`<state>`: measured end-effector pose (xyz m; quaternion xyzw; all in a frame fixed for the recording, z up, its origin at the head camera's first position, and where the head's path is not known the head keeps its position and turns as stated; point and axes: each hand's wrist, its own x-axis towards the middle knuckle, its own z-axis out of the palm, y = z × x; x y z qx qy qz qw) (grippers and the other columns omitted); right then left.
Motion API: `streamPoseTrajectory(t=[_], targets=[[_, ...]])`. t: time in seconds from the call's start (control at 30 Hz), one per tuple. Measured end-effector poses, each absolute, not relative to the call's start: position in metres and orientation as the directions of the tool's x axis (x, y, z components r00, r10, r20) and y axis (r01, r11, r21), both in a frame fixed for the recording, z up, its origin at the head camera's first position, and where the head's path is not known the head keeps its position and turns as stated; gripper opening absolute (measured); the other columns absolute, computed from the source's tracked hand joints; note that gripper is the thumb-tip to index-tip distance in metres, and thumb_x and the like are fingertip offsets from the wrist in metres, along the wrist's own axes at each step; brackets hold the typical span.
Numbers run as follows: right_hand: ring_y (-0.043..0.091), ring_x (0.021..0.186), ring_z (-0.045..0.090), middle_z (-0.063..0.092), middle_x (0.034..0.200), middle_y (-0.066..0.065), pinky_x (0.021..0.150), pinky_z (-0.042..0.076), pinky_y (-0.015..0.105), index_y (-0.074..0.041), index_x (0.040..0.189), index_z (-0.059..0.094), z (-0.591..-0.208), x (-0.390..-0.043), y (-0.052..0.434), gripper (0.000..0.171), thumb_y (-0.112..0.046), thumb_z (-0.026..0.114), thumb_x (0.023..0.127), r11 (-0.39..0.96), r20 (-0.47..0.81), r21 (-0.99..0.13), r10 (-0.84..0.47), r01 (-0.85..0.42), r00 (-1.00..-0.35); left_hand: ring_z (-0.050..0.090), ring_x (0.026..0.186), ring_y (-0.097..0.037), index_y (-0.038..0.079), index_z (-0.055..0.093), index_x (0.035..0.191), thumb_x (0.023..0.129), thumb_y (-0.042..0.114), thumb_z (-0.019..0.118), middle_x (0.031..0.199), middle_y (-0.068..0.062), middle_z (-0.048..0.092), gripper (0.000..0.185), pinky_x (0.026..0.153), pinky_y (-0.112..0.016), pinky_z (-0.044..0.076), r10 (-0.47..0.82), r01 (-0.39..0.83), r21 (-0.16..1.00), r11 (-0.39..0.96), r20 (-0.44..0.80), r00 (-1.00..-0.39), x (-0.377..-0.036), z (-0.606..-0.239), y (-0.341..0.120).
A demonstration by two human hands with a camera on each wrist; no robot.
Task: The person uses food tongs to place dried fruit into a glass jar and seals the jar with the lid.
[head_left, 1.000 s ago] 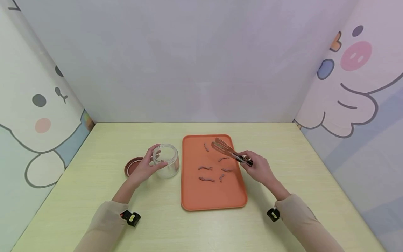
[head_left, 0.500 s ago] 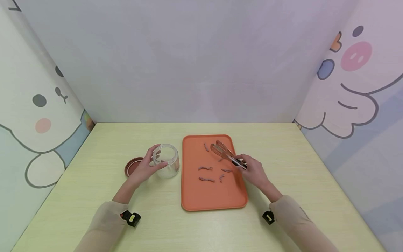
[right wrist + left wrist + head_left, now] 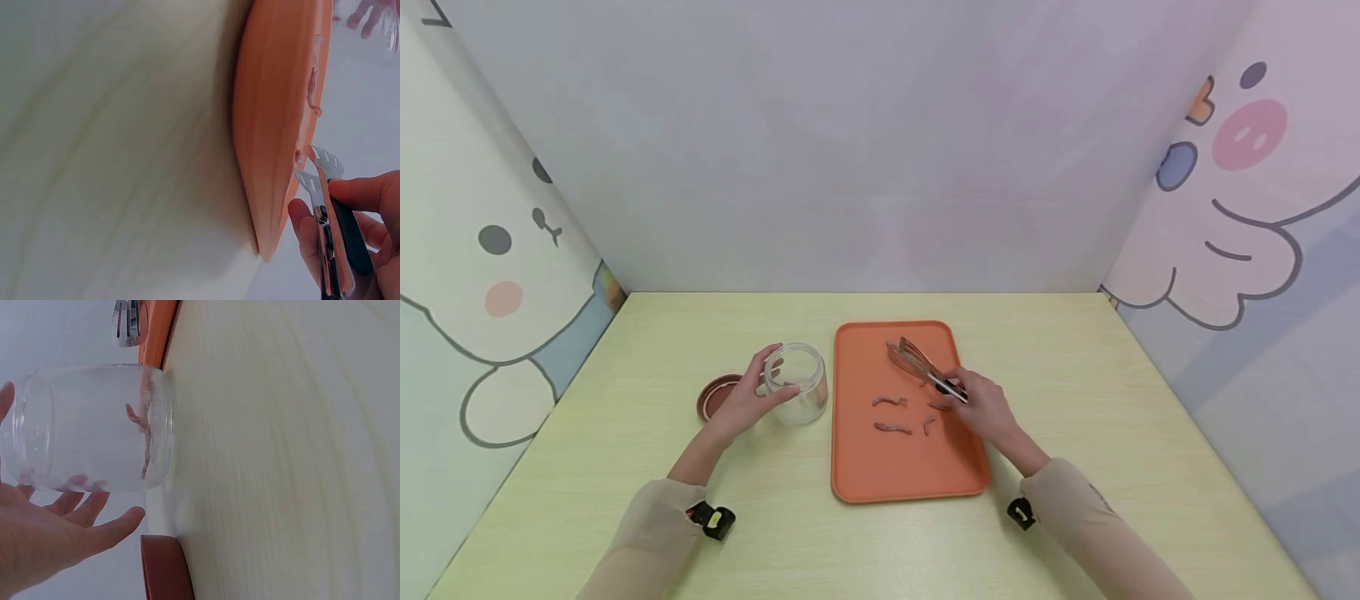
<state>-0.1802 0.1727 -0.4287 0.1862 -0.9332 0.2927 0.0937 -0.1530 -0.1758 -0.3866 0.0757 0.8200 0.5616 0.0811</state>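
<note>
While I watch from the head camera, I start at the far left, where a brown lid (image 3: 717, 393) lies flat on the table (image 3: 625, 467), set aside just behind my left hand (image 3: 747, 402). That hand cups the clear jar (image 3: 797, 383) from the left side, fingers loosely bent around the glass with the thumb toward me, which I judge steadies the jar so its open mouth stays ready. The left wrist view shows the jar (image 3: 94, 428) upright with a couple of reddish strips already inside, and my fingers (image 3: 94, 506) lying lightly against its wall rather than squeezing it.

Just right of the jar sits the orange tray (image 3: 895, 475), its long edge close beside the glass, so the carry across is short. Several reddish strips (image 3: 891, 427) lie scattered on it.

Over the tray, my right hand (image 3: 983, 408) grips the tongs (image 3: 917, 364) by the handle end, fingers curled round them. The tips (image 3: 319, 169) stand slightly parted and point at the strip near the tray's far edge; they hold nothing that I can see.
</note>
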Motion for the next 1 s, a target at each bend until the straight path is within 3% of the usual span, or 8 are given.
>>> streamPoseTrajectory(t=[1.0], targets=[[0.011, 0.049, 0.044, 0.052, 0.062, -0.003, 0.044, 0.036, 0.027, -0.008, 0.095, 0.058, -0.428, -0.183, 0.161, 0.027, 0.004, 0.064, 0.072, 0.797, 0.226, -0.483, -0.287, -0.363, -0.931, 0.017, 0.124, -0.044, 0.011, 0.011, 0.14, 0.086, 0.021, 0.059, 0.138, -0.024, 0.021, 0.073, 0.092, -0.056, 0.026, 0.221, 0.034, 0.935, 0.354, -0.048, -0.974, -0.156, -0.392, -0.178]])
